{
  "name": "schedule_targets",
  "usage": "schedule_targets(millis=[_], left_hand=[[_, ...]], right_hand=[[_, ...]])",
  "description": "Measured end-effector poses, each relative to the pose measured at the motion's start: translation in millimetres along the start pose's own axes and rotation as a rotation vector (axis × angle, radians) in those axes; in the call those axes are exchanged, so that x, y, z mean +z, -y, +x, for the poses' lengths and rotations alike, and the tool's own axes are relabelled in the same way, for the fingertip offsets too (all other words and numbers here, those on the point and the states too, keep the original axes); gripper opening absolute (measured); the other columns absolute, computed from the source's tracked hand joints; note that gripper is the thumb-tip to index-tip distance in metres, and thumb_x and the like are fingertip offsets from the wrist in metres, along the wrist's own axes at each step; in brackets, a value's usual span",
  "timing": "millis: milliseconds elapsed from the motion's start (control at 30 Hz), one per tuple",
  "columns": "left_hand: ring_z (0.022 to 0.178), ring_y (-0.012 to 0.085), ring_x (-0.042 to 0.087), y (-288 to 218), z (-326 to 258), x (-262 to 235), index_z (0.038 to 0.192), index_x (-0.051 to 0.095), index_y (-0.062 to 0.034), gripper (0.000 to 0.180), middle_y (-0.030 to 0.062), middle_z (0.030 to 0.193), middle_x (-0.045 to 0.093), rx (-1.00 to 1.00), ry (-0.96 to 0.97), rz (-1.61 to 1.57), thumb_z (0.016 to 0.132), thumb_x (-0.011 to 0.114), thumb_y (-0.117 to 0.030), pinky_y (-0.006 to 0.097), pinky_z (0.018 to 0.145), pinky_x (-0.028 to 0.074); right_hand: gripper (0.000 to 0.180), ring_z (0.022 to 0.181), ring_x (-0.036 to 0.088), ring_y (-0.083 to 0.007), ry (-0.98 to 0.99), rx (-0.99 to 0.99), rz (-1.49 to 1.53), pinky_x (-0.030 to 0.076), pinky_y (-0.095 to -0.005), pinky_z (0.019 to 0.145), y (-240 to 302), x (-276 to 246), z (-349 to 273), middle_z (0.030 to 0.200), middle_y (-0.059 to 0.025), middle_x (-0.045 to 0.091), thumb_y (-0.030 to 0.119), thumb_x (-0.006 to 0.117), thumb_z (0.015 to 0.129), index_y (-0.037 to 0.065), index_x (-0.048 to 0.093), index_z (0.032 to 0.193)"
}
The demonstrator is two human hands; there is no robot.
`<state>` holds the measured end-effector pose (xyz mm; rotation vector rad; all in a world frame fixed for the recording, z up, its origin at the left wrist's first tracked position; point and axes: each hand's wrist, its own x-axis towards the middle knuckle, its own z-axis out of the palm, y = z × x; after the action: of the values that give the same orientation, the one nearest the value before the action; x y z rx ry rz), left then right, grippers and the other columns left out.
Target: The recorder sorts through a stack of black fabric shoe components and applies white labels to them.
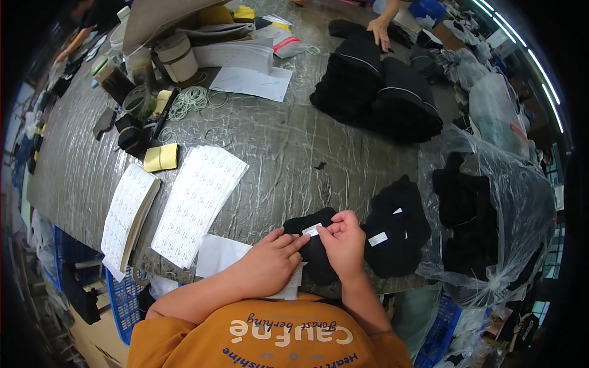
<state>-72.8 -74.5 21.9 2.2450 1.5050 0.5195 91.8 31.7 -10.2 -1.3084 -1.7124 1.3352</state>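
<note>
A small white label (311,230) lies on a black fabric piece (320,264) at the table's near edge. My right hand (345,245) pinches the label's right end between thumb and forefinger. Stretched flat, the fingers of my left hand (274,260) rest on the fabric's left side, with the fingertips by the label's lower left corner. Just right of my right hand is a stack of black fabric pieces (402,239) bearing several small white labels (378,239). White sheets (222,253) lie partly under my left forearm.
Left of my hands are printed label sheets (199,202) and a thick sheet stack (127,211). Rubber bands (189,101), jars (113,80) and papers (253,83) stand farther back. Another person's hand (380,30) touches tied black bundles (353,73). A clear plastic bag (515,184) holds black fabric at right.
</note>
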Motion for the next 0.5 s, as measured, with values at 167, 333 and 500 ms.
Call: schedule_targets(millis=[167,333,500], left_hand=[[0.118,0.0307,0.052,-1.0,1.7,-0.4,0.082,0.064,0.0018,0.019,0.0202,0.134,0.053,-0.002,0.021,0.058,0.082,0.054,-0.014,0.049,0.108,0.033],[0.103,0.0270,0.057,-2.2,6.3,-7.8,0.081,0.063,-0.0007,0.016,0.0194,0.133,0.054,-0.021,0.027,0.073,0.080,0.055,-0.015,0.047,0.103,0.036],[0.092,0.0232,0.057,-1.9,24.5,0.8,0.079,0.062,-0.0026,0.015,0.0170,0.133,0.055,0.002,-0.003,0.161,0.078,0.056,-0.016,0.041,0.093,0.040]], right_hand=[[0.030,0.057,0.060,-0.0237,0.009,-0.047,-0.337,0.048,-0.0327,0.055,18.2,0.7,4.5,0.073,-0.0131,0.063,0.004,0.074,0.074,0.000,0.053,0.096],[0.026,0.065,0.058,-0.0208,-0.126,-0.248,-0.394,0.048,-0.0302,0.062,14.9,-6.1,5.0,0.083,-0.0126,0.060,0.001,0.073,0.075,-0.001,0.056,0.095],[0.019,0.065,0.054,-0.0132,-0.088,-0.236,-0.379,0.047,-0.0257,0.062,-3.3,-12.1,4.2,0.085,-0.0099,0.059,-0.001,0.073,0.074,-0.003,0.059,0.087]])
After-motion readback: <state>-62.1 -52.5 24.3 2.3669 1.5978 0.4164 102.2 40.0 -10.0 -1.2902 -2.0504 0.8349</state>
